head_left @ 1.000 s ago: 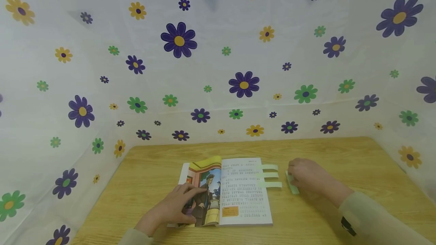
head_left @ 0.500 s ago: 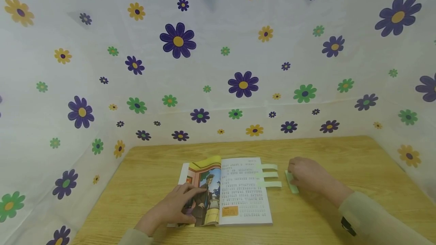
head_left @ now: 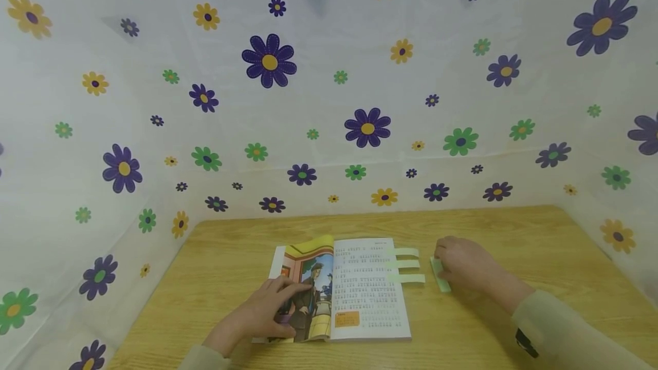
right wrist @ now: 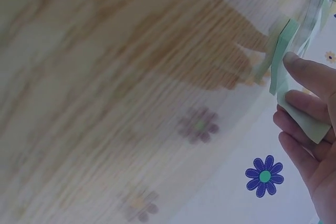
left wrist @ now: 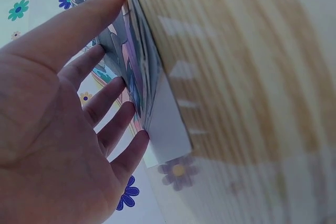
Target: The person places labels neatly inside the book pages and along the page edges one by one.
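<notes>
An open book [head_left: 371, 290] lies on the wooden table, with a coloured picture on its left page and printed text on the right. My left hand [head_left: 252, 310] rests on the picture page, fingers spread; the left wrist view shows the fingertips along the book's outer page edges [left wrist: 142, 72]. To the right of the book, my right hand [head_left: 465, 264] is at a pale green sticky note pad [head_left: 441, 283]. In the right wrist view the thumb meets the pad, and a loose green sticky note [right wrist: 307, 120] bends down between the thumb and fingers.
Three pale green sticky strips [head_left: 409, 264] stick out from the right page's edge toward the right hand. The wooden table [head_left: 226, 244] is enclosed at the back and sides by a white flower-printed sheet [head_left: 308, 101]. A dark patch [head_left: 525, 341] shows on the right sleeve.
</notes>
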Motion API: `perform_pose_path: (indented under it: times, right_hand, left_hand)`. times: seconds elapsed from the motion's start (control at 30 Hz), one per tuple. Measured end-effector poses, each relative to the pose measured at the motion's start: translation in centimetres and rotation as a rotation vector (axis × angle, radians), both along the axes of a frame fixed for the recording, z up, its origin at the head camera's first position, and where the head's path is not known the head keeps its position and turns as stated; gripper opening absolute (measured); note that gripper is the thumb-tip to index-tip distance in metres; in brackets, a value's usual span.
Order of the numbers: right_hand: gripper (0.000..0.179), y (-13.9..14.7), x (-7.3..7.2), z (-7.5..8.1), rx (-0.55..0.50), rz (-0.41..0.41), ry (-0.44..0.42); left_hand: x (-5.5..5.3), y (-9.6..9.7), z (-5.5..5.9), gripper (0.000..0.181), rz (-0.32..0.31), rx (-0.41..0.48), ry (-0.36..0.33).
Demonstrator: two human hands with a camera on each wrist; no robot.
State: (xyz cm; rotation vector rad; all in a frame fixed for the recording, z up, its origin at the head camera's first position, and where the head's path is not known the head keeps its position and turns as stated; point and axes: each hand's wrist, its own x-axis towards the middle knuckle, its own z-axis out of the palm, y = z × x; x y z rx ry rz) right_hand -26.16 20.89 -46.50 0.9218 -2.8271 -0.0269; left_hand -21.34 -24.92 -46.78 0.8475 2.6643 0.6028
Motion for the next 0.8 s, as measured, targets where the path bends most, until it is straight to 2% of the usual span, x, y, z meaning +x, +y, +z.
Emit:
perform_pose_path:
  times: [0.17,0.4,0.5,0.7,0.8]
  right_hand:
    - [0.022,-0.1,0.1,0.1,-0.016,-0.003,0.003]
    - [0.022,0.2,0.0,-0.3,-0.028,-0.005,0.027]
    - [0.022,0.3,0.0,-0.3,-0.033,0.000,0.031]
    - [0.026,0.3,0.0,-0.4,-0.034,0.000,0.043]
    - [0.026,0.3,0.0,-0.4,-0.029,0.012,0.064]
  left_hand:
    - [0.0,-0.1,-0.1,0.085,-0.004,0.012,-0.003]
    - [-0.8,-0.7,-1.9,0.086,-0.001,0.019,0.024]
    - [-1.0,-0.8,-2.3,0.087,0.004,0.029,0.019]
    - [-0.8,-0.8,-1.9,0.086,0.014,0.025,0.013]
    - [-0.4,-0.4,-1.0,0.085,0.011,0.014,0.007]
